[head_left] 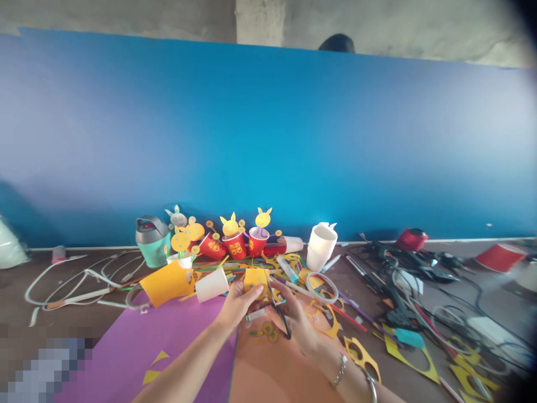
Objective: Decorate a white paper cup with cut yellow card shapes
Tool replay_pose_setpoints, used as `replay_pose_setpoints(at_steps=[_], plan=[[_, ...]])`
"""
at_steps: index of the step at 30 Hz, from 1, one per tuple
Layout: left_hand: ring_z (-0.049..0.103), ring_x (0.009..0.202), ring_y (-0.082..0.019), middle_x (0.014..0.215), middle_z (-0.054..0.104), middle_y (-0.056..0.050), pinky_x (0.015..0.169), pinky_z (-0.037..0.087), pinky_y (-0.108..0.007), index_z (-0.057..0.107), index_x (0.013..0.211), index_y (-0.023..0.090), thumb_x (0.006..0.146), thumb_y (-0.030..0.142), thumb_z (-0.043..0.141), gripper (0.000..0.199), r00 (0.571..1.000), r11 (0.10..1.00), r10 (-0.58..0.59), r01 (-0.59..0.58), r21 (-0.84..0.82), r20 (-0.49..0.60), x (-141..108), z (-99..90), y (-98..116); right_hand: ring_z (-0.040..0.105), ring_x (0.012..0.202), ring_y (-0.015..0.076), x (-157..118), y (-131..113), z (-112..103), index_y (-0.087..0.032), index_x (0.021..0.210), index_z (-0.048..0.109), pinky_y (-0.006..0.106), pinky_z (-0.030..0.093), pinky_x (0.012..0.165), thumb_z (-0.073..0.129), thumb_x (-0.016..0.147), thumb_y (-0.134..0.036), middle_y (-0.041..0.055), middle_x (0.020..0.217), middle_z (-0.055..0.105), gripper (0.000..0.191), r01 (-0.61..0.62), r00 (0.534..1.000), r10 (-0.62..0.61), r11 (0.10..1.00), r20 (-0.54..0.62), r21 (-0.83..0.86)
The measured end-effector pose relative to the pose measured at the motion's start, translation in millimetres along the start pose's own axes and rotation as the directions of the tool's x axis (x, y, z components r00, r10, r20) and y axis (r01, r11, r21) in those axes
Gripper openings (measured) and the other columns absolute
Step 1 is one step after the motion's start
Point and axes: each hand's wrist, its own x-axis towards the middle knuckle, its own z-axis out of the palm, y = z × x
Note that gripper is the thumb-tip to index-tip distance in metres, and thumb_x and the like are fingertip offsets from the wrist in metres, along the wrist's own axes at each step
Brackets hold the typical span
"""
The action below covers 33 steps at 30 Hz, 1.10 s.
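My left hand (243, 299) pinches a small piece of yellow paper (257, 275) near the middle of the table. In my right hand (296, 316) is a pair of scissors (277, 307), its blades up against the right side of the yellow paper. Whether the blades are spread or closed I cannot tell. Below my hands, small yellow cut-outs (268, 332) lie on an orange sheet (268, 375). A purple sheet (113, 358) spreads to the left, with yellow scraps on it. A white paper cup (212, 284) lies on its side beside my left hand.
Red paper cups (235, 246) with yellow animal faces stand at the back. Stacked white cups (321, 246) and a roll of clear tape (322, 287) are on the right. Further right lie cables and a black glue gun (400, 310). A blue partition (260, 140) rises behind.
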Motion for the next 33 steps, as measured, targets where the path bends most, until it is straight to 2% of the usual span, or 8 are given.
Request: replay_pose_setpoints(at_steps=[4, 9, 13, 19, 23, 26, 33], plan=[[0.07, 0.072, -0.02, 0.085, 0.076, -0.009, 0.064, 0.053, -0.028, 0.076, 0.093, 0.014, 0.066, 0.045, 0.089, 0.043, 0.999, 1.0, 0.009, -0.008, -0.027, 0.038, 1.4, -2.1, -1.7, 0.042, 0.05, 0.0102, 0.4, -1.0, 0.3, -0.026, 0.133, 0.051, 0.023, 0.029, 0.048, 0.081, 0.076, -0.046, -0.0077, 0.06, 0.052, 0.067, -0.013, 1.0, 0.013, 1.0, 0.016, 0.004], [0.061, 0.055, -0.013, 0.074, 0.072, -0.005, 0.055, 0.048, -0.024, 0.075, 0.088, 0.013, 0.069, 0.046, 0.086, 0.04, 0.996, 0.999, -0.003, -0.001, -0.042, -0.086, 4.8, -7.3, -14.2, 0.036, 0.047, 0.0084, 0.9, 1.9, -1.2, -0.024, 0.133, 0.047, 0.022, 0.025, 0.046, 0.079, 0.078, -0.047, -0.0104, 0.056, 0.046, 0.068, -0.023, 0.999, 0.022, 1.0, 0.032, 0.017], [0.058, 0.052, -0.011, 0.071, 0.07, -0.004, 0.05, 0.042, -0.021, 0.074, 0.09, 0.014, 0.071, 0.048, 0.085, 0.041, 0.994, 1.0, 0.002, -0.003, -0.008, -0.114, 4.2, -6.2, -19.7, 0.035, 0.046, 0.0086, 1.0, 2.1, -1.1, -0.023, 0.132, 0.047, 0.021, 0.024, 0.046, 0.079, 0.078, -0.048, -0.0098, 0.056, 0.048, 0.067, -0.05, 0.998, 0.05, 0.999, 0.029, -0.012], [0.061, 0.062, -0.016, 0.072, 0.068, -0.004, 0.057, 0.046, -0.024, 0.075, 0.085, 0.014, 0.071, 0.044, 0.085, 0.035, 0.997, 0.998, 0.05, -0.049, 0.028, -0.063, 3.9, -4.8, -19.2, 0.038, 0.046, 0.0105, 0.3, -0.4, 3.1, -0.028, 0.124, 0.054, 0.023, 0.024, 0.044, 0.082, 0.074, -0.045, -0.007, 0.057, 0.052, 0.06, -0.062, 0.998, 0.063, 0.997, -0.02, 0.039], [0.058, 0.061, -0.014, 0.071, 0.067, -0.002, 0.056, 0.044, -0.023, 0.076, 0.084, 0.015, 0.072, 0.043, 0.084, 0.032, 0.996, 0.998, 0.066, -0.065, 0.022, -0.054, 4.0, -4.4, -19.1, 0.036, 0.043, 0.0091, 1.9, 3.3, 4.3, -0.027, 0.125, 0.055, 0.022, 0.024, 0.043, 0.081, 0.075, -0.044, -0.0072, 0.056, 0.052, 0.059, -0.051, 0.997, 0.052, 0.998, -0.048, 0.039], [0.056, 0.058, -0.012, 0.07, 0.068, -0.002, 0.055, 0.043, -0.022, 0.076, 0.084, 0.014, 0.07, 0.043, 0.085, 0.033, 0.996, 0.999, 0.05, -0.049, 0.014, -0.079, 2.9, -3.1, -19.4, 0.037, 0.044, 0.0087, 2.4, 0.4, 5.7, -0.025, 0.125, 0.054, 0.022, 0.026, 0.044, 0.082, 0.075, -0.042, -0.0079, 0.055, 0.051, 0.061, -0.04, 0.999, 0.041, 0.997, -0.026, 0.059], [0.06, 0.061, -0.015, 0.067, 0.067, -0.003, 0.057, 0.045, -0.024, 0.076, 0.081, 0.014, 0.069, 0.046, 0.085, 0.035, 0.996, 0.999, 0.035, -0.035, 0.006, -0.083, 1.6, -1.5, -20.2, 0.037, 0.047, 0.0088, -1.4, -13.1, 5.9, -0.024, 0.119, 0.056, 0.023, 0.028, 0.047, 0.082, 0.075, -0.039, -0.0081, 0.057, 0.051, 0.053, -0.026, 1.0, 0.026, 1.0, 0.002, 0.014]])
